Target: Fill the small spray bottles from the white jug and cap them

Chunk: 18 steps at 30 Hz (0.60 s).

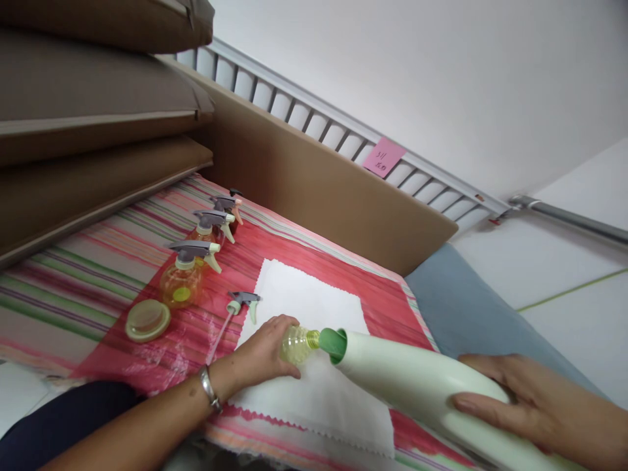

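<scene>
At the far left a round pale-yellow plastic lid [147, 319] lies on the red striped tablecloth [112, 275]. Just beside it stands the nearest of three clear spray bottles of amber liquid with grey trigger heads [184, 278]; the other two line up behind it. A loose grey trigger sprayer with its thin tube [243, 302] lies at the edge of the white pinked-edge cloth [309, 301].

My left hand [265, 353], with a silver bracelet [210, 387] at the wrist, rests on that cloth. Its fingers are curled close around a small clear plastic bottle of yellowish liquid [297, 343], which leans over to the right.

The bottle's neck meets the green spout [337, 345] of a large pale-green plastic jug [417, 386] that lies almost flat. My right hand [534, 402] grips the jug's rear end, with the fingers close together and stretched along its side.
</scene>
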### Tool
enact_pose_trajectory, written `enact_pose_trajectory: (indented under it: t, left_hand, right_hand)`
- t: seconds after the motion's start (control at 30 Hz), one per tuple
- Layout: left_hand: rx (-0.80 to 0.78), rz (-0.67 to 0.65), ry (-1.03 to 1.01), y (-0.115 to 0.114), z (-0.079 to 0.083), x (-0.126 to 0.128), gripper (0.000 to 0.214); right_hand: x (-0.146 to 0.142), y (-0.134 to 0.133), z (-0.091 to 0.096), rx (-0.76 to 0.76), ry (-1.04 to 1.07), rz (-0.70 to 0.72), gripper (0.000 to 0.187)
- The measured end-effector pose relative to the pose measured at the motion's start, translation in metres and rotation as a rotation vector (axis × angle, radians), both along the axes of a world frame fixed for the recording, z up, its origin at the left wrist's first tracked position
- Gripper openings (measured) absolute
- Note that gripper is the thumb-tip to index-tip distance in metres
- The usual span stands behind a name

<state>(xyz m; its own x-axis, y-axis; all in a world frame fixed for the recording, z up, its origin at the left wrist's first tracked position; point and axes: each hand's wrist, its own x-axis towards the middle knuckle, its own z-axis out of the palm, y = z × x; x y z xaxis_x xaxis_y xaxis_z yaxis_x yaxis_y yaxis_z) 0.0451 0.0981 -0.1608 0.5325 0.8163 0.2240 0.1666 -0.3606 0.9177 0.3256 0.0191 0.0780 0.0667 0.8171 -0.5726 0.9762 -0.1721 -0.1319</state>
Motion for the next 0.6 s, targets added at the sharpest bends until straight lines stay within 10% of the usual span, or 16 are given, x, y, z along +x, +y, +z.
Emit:
enact_pose_trajectory:
  t: [0.6]
  left_hand:
    - [0.0,0.002,0.006,0.0006,-0.0006,0.0002,0.074]
  right_hand:
    - [-0.0009,0.0,0.0014,0.0,0.001,0.029,0.019]
